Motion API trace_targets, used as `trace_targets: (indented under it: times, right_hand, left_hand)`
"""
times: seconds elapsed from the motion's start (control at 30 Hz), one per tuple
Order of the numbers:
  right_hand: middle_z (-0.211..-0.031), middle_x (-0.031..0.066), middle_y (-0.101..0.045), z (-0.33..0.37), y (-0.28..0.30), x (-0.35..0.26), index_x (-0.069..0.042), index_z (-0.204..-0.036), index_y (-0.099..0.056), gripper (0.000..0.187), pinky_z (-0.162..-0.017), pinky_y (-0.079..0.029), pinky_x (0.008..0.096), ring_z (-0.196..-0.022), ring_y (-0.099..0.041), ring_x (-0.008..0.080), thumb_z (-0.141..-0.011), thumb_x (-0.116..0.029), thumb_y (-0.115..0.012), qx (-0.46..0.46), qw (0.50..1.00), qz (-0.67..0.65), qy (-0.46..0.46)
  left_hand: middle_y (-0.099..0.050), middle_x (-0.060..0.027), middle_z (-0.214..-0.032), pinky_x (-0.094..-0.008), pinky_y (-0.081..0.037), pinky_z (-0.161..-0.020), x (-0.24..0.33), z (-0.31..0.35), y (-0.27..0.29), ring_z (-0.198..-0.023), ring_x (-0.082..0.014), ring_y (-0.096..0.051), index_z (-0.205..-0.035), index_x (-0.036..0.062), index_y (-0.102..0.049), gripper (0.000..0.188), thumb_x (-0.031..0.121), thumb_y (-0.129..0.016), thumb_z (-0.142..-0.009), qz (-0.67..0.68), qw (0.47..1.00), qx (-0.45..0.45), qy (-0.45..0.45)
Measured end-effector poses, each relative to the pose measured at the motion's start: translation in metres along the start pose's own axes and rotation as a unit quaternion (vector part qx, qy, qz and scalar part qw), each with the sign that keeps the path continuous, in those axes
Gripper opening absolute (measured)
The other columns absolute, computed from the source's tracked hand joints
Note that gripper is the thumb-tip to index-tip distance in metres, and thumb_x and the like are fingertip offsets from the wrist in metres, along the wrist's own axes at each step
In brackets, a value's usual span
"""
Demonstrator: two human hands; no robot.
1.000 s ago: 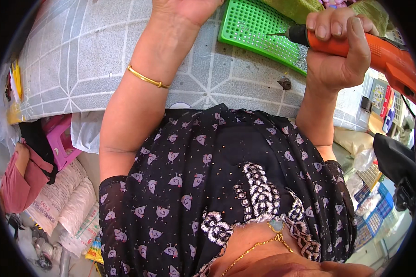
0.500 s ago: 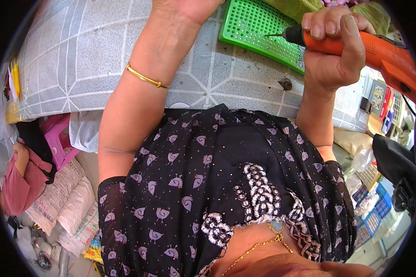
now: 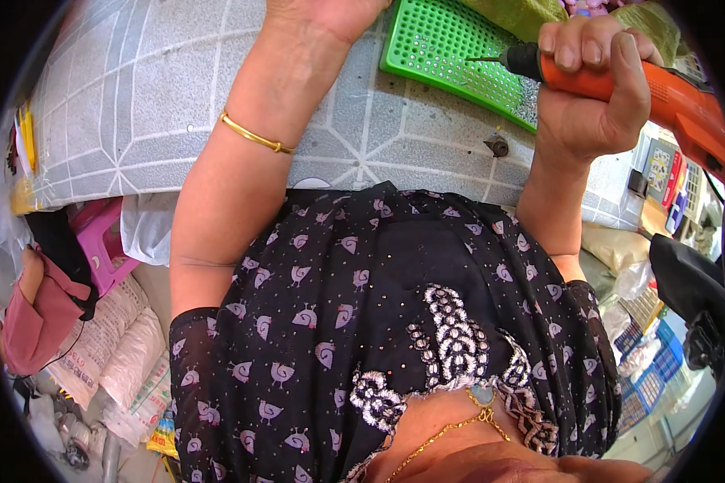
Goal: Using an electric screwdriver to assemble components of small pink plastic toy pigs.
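My right hand (image 3: 592,105) is wrapped round an orange electric screwdriver (image 3: 681,101) with a black nose. Its thin bit points left, over the green perforated tray (image 3: 423,36). Many of the tray's holes hold small shiny metal pieces, perhaps screws; others look vacant. Whether the bit touches the tray, I cannot tell. Left of the tray is my left hand (image 3: 326,12), cut off by the upper edge, so its fingers and anything in them are hidden. A gold bangle (image 3: 256,134) circles that forearm.
A grey patterned cloth (image 3: 169,97) covers the table. A small dark metal piece (image 3: 497,146) lies on it below the tray. Olive fabric (image 3: 519,16) sits behind the tray. At left are a pink stool (image 3: 101,249), white sacks (image 3: 129,350) and another person's sleeve (image 3: 40,322).
My right hand has shifted slightly right with the screwdriver, drawing the bit a little right above the tray. My left arm looks unmoved. The other person's sleeve at left has moved slightly.
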State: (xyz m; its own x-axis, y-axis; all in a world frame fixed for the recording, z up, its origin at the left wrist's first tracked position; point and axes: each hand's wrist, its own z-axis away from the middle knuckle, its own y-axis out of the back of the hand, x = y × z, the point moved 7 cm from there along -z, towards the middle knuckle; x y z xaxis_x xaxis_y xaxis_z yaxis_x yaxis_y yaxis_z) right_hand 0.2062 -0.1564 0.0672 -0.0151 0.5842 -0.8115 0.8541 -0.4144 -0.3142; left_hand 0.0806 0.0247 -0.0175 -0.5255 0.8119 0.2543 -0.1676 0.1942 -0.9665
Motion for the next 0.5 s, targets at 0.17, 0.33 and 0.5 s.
trace_targets:
  times: [0.17, 0.33, 0.5]
  right_hand:
    - [-0.079, 0.0047, -0.053, 0.001, -0.003, 0.0, -0.013, -0.099, -0.062, 0.009, -0.071, -0.044, 0.0413, -0.069, -0.052, 0.0197, -0.097, -0.013, -0.054, -0.012, 1.0, -0.01, -0.011]
    - [-0.081, 0.0055, -0.054, 0.003, -0.011, -0.001, -0.012, -0.1, -0.061, 0.008, -0.071, -0.044, 0.042, -0.069, -0.052, 0.0198, -0.098, -0.013, -0.053, -0.041, 0.999, -0.018, -0.011]
    - [-0.081, 0.006, -0.055, 0.004, -0.009, 0.005, -0.01, -0.1, -0.058, 0.007, -0.072, -0.045, 0.0426, -0.069, -0.053, 0.02, -0.099, -0.013, -0.052, -0.033, 0.999, -0.008, -0.012]
  left_hand:
    - [-0.072, -0.011, -0.106, -0.049, -0.062, -0.072, 0.0, 0.002, 0.001, -0.095, -0.0312, -0.069, -0.118, 0.0123, -0.068, 0.039, 0.039, -0.075, -0.091, -0.016, 1.0, 0.026, -0.008]
    - [-0.072, -0.011, -0.107, -0.0491, -0.062, -0.073, 0.0, 0.002, 0.001, -0.096, -0.0312, -0.069, -0.119, 0.012, -0.068, 0.039, 0.039, -0.075, -0.091, -0.014, 1.0, 0.025, -0.006]
    - [-0.072, -0.0113, -0.107, -0.0493, -0.063, -0.073, 0.0, 0.002, 0.002, -0.096, -0.0311, -0.069, -0.118, 0.0118, -0.068, 0.039, 0.039, -0.074, -0.092, -0.013, 0.999, 0.034, -0.008]
